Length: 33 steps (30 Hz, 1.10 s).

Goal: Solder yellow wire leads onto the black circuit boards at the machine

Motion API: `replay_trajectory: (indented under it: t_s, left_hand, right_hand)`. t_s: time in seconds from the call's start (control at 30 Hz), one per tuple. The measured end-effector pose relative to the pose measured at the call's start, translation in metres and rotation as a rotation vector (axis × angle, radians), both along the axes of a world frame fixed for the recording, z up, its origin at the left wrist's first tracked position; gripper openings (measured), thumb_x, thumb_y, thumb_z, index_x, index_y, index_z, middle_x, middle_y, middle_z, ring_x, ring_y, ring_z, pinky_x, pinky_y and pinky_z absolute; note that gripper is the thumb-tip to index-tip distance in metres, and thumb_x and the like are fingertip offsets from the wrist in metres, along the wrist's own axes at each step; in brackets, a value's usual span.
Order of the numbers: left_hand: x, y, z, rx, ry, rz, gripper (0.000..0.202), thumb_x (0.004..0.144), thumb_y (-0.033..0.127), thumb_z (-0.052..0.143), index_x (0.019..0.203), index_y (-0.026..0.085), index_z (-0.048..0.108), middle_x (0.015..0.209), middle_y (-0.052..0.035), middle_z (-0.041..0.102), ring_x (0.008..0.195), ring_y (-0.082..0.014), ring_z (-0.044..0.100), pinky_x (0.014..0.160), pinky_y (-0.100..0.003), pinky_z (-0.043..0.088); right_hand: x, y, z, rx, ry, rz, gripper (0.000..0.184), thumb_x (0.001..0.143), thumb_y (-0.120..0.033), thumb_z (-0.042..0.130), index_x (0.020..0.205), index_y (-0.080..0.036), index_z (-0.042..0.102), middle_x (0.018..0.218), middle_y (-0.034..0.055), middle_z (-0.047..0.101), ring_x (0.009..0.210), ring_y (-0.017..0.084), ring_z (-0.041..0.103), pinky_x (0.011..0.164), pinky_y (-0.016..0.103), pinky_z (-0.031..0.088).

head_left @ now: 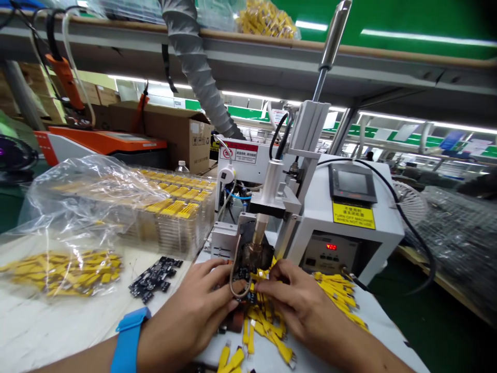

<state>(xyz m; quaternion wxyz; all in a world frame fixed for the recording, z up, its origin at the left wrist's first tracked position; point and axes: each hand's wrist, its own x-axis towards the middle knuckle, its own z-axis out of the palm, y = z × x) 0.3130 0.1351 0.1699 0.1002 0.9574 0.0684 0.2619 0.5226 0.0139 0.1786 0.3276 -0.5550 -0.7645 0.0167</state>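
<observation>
My left hand (194, 311), with a blue wristband (128, 339) on its wrist, pinches a small black part under the machine's press head (258, 235). My right hand (298, 305) is closed beside it, fingertips on a yellow flat cable piece (258, 287) at the same spot. Both hands meet in front of the white bench machine (349, 217). Loose yellow cable pieces (272, 331) lie under and around my hands, partly hidden by them. A pile of small black parts (153, 280) lies just left of my left hand.
A clear plastic bag with yellow pieces (62, 269) lies at the left. Stacked clear trays of yellow parts (174, 207) stand behind it. A cardboard box (171, 129), a grey duct hose (194, 62) and a fan (407, 202) are around the machine. The table's edge drops off at right.
</observation>
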Motion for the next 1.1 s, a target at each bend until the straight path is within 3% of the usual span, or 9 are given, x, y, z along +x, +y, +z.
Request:
replay_trajectory:
  t_s: [0.13,0.73,1.1]
  left_hand:
    - [-0.0004,0.0011,-0.0007,-0.075,-0.009,0.001,0.037,0.094,0.013,0.049,0.125,0.03,0.055,0.129,-0.003,0.055,0.12,-0.0261,0.044,0.1,-0.044,0.043]
    - [-0.0017,0.0015,-0.001,-0.004,-0.007,0.003,0.042,0.093,0.013,0.047,0.129,0.033,0.052,0.13,-0.0014,0.053,0.123,-0.0275,0.041,0.099,-0.045,0.045]
    - [0.0009,0.0003,0.0038,0.003,0.009,0.007,0.043,0.092,0.014,0.048,0.131,0.034,0.051,0.13,-0.0018,0.054,0.123,-0.0281,0.042,0.099,-0.044,0.045]
  right_hand:
    - [0.0001,0.0004,-0.002,0.051,-0.063,0.028,0.041,0.087,-0.008,0.042,0.115,-0.023,0.067,0.092,0.011,0.054,0.081,0.023,0.055,0.066,0.036,0.051]
    - [-0.0016,0.0008,-0.0019,0.052,-0.07,-0.006,0.038,0.086,-0.008,0.039,0.107,-0.013,0.07,0.089,0.015,0.056,0.079,0.025,0.055,0.065,0.04,0.053]
    - [-0.0014,0.0013,-0.0044,0.064,-0.092,-0.018,0.038,0.085,-0.007,0.04,0.108,-0.015,0.07,0.087,0.0135,0.055,0.076,0.024,0.055,0.062,0.038,0.052]
